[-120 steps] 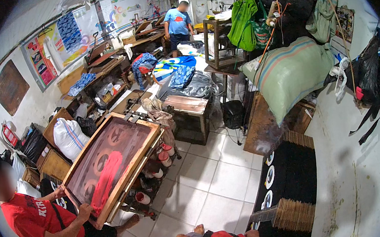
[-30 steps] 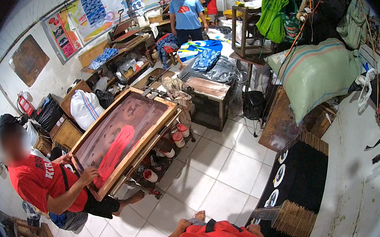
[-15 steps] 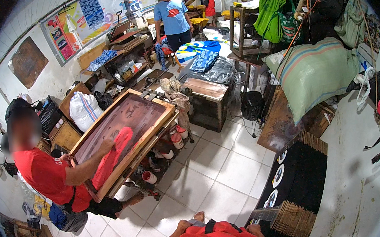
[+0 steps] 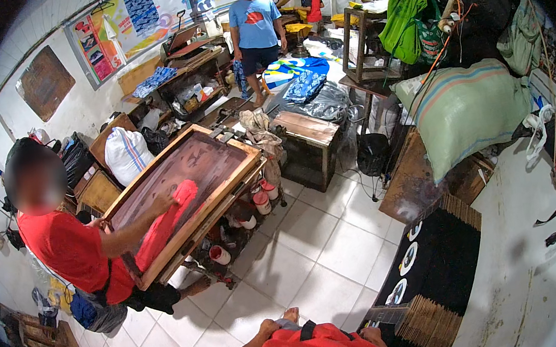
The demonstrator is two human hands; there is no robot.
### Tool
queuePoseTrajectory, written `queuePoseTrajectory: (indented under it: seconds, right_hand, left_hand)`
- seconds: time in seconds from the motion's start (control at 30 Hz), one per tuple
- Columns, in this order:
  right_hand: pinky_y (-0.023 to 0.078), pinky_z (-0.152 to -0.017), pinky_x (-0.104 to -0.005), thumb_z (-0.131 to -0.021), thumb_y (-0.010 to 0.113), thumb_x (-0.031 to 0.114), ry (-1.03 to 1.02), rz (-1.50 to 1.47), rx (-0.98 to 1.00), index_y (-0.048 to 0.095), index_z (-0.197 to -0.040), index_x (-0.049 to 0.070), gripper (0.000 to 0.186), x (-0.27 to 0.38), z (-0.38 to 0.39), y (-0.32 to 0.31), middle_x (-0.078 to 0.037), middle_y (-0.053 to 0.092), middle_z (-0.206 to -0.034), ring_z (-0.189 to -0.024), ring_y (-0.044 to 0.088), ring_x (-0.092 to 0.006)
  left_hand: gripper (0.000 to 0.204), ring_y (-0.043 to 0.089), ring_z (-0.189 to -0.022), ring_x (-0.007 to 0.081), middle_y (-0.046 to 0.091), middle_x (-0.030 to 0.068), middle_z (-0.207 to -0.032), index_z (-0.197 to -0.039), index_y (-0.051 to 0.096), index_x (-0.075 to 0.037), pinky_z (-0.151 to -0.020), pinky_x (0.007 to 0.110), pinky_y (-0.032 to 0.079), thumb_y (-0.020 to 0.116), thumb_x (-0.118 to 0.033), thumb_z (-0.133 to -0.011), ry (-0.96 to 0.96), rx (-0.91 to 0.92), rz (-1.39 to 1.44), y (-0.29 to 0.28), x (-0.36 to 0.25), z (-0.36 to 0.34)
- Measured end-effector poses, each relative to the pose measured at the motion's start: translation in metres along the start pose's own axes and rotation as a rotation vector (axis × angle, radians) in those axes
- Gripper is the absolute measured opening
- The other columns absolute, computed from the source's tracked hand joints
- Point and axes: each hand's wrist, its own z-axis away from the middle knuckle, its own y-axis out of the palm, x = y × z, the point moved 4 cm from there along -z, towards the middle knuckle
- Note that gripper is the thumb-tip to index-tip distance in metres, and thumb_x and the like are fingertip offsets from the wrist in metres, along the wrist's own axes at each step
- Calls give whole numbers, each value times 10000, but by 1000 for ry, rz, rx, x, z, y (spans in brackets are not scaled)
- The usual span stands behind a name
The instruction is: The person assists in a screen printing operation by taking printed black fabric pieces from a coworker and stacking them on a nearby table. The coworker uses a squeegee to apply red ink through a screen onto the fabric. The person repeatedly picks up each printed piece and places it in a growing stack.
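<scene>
My left hand [image 4: 268, 327] rests on my leg, beside the grey cloth [image 4: 286, 323] at the knee; its fingers are too small and tucked to read. My right hand [image 4: 372, 333] lies low by my right side, close to the stack of black printed pieces [image 4: 432, 262] with brown layered edges; its fingers are mostly hidden. No object shows in either hand. At the left, a co-worker in a red shirt [image 4: 66, 242] leans over a wooden-framed printing screen [image 4: 153, 268], one hand at the wet red ink [image 4: 168, 222] on its mesh.
Paint tubs [image 4: 262, 203] stand under the screen's table. Beyond are a wooden cabinet [image 4: 307, 129], a blue-shirted person [image 4: 256, 32] and another in red [image 4: 312, 6]. A large pale green sack [image 4: 470, 110] bulges at the right. White floor tiles [image 4: 280, 255] lie before me.
The view has shifted slightly. The blue-shirted person has changed stance, one leg now in sight by the blue cloth pile. The co-worker's arm has moved slightly over the screen. My hands stay put.
</scene>
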Motion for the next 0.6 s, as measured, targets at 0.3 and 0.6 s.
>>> queuePoseTrajectory:
  seconds: [0.3,0.6]
  right_hand:
    - [492,-655,-401,-735,506,308,22,-330,-31,672,-808,181,222,3,12,-11,-66,657,-854,-794,632,-254]
    - [489,-650,-392,-723,504,301,-54,-157,-11,669,-826,221,211,20,30,-23,-30,657,-834,-818,627,-236]
  left_hand:
    - [417,612,-882,288,645,162,-941,-923,669,-59,-783,341,482,626,-408,-700,-213,33,94,-21,-24,21]
    - [297,627,-776,290,652,147,-908,-934,669,-60,-680,383,506,639,-259,-715,-221,-68,183,-8,-5,8]
